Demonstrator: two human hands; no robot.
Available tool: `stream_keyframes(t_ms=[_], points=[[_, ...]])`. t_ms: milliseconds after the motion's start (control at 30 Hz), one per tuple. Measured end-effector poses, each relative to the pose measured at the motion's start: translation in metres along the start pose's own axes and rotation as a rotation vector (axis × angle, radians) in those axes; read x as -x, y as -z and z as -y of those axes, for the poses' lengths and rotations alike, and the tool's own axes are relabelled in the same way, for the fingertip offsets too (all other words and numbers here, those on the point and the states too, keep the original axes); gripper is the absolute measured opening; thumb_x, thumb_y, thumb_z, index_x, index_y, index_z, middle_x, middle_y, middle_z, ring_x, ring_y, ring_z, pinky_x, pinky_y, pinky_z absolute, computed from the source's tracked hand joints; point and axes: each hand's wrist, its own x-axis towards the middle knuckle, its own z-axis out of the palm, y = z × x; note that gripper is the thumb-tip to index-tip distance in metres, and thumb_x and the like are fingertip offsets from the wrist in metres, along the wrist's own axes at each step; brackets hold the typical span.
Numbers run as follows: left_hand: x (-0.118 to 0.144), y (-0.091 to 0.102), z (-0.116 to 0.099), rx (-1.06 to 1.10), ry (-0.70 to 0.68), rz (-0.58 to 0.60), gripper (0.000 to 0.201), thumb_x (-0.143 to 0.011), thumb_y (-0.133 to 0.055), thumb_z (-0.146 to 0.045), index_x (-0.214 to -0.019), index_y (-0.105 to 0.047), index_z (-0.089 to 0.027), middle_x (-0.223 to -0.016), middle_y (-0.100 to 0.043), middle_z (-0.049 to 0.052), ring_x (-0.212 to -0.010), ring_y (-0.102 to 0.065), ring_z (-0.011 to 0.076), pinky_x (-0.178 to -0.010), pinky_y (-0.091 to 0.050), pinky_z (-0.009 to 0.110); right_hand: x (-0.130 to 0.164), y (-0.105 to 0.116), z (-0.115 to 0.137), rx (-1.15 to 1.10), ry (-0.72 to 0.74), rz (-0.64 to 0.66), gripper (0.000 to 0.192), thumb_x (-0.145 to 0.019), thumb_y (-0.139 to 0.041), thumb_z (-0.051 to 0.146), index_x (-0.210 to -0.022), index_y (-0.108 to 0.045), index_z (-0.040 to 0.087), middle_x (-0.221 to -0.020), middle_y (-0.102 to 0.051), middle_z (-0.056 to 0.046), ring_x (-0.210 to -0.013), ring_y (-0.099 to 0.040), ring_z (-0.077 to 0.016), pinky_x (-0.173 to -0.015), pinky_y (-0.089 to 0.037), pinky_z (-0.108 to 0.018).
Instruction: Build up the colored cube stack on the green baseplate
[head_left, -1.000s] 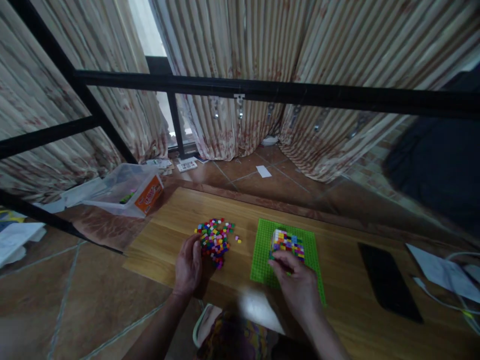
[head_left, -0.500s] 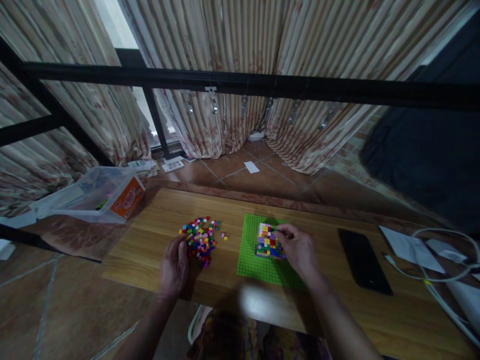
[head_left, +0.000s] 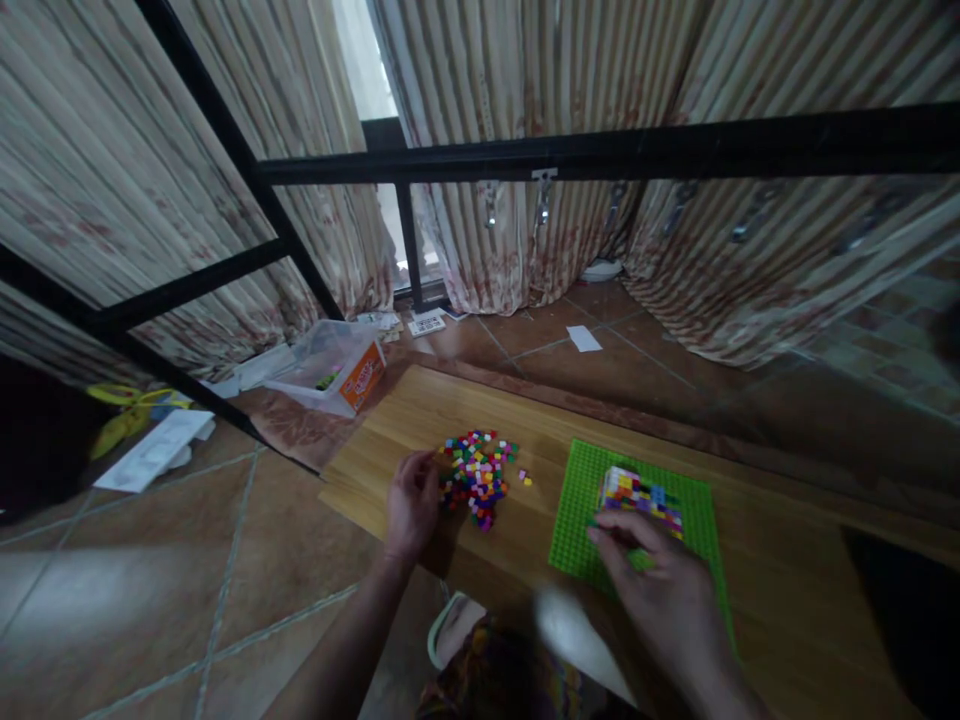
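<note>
My left hand (head_left: 412, 505) rests at the left edge of a pile of small coloured building bricks (head_left: 480, 475), its fingers curled and pressed together. What lies between those fingertips, if anything, is too small to make out. Over the front left part of a green studded baseplate (head_left: 577, 500), my right hand (head_left: 652, 565) pinches what looks like a tiny dark green brick (head_left: 592, 523) between thumb and forefinger. Just beyond it on the baseplate sits a block of many coloured bricks (head_left: 630, 487), partly hidden by the right hand.
Two loose bricks (head_left: 525, 478) lie between pile and baseplate on the wooden table (head_left: 405, 420). A dark flat object (head_left: 900, 600) is at the right. A clear plastic box (head_left: 322, 365) stands on the floor beyond the table's left end. A black metal rail (head_left: 465, 160) crosses behind.
The view has swung left. My right hand has drawn back from the top of the brick block to its front left side. My left hand remains by the pile, its fingers now more curled.
</note>
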Motion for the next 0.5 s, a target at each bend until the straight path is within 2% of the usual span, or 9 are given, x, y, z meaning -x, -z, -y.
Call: stream_keyframes(t_ms=[67, 233, 333, 500], points=[[-0.011, 0.0, 0.001, -0.032, -0.038, 0.057, 0.022, -0.087, -0.049, -0.023, -0.098, -0.068, -0.019, -0.103, -0.065, 0.007, -0.09, -0.064, 0.0172, -0.081, -0.055, 0.031, 0.002, -0.023, 0.013, -0.005, 0.099, 0.091, 0.018, -0.088, -0.054, 0.035, -0.084, -0.067, 0.024, -0.082, -0.07, -0.002, -0.078, -0.065, -0.0173, -0.074, -0.048, -0.028], [-0.031, -0.004, -0.007, -0.199, -0.221, 0.271, 0.023, -0.088, -0.048, -0.021, -0.09, -0.071, -0.02, -0.104, -0.065, 0.008, -0.093, -0.063, 0.0176, -0.086, -0.053, 0.031, -0.016, -0.072, 0.019, 0.112, 0.19, 0.143, 0.016, -0.088, -0.05, 0.021, -0.079, -0.063, 0.023, -0.078, -0.067, -0.002, -0.076, -0.063, -0.0179, -0.073, -0.046, -0.029], [-0.036, -0.005, -0.01, -0.302, -0.243, 0.338, 0.024, -0.087, -0.048, -0.018, -0.092, -0.072, -0.021, -0.104, -0.064, 0.007, -0.095, -0.063, 0.0188, -0.091, -0.052, 0.033, -0.028, -0.086, 0.012, 0.187, 0.215, 0.155, 0.017, -0.086, -0.049, 0.016, -0.076, -0.062, 0.023, -0.078, -0.066, -0.003, -0.077, -0.062, -0.0183, -0.073, -0.045, -0.029], [-0.04, -0.009, -0.009, -0.371, -0.285, 0.377, 0.024, -0.087, -0.05, -0.017, -0.097, -0.072, -0.022, -0.109, -0.063, 0.006, -0.1, -0.062, 0.0191, -0.097, -0.05, 0.033, -0.036, -0.097, 0.002, 0.212, 0.222, 0.181, 0.018, -0.083, -0.051, 0.01, -0.08, -0.063, 0.022, -0.084, -0.068, -0.005, -0.082, -0.063, -0.0191, -0.077, -0.046, -0.03]])
